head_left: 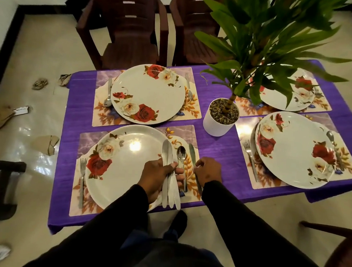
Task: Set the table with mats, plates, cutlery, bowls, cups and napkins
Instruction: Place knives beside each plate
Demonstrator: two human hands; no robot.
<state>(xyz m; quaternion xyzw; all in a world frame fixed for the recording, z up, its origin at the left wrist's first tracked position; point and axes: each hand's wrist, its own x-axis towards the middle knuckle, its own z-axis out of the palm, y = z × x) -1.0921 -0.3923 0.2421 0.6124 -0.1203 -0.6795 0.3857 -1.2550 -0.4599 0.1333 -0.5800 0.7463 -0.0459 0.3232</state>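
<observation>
The left hand grips a bundle of knives over the near plate. The right hand pinches 1 knife lying on the mat, beside a spoon.

Home dining rm: set table, chairs, potted plant

Plant leaves hide most of the plate & mat at the bench's far right corner. Left hand covers the middle of its knives; count unclear, maybe 3. Right hand hides the mid part of the knife on the near mat.
</observation>
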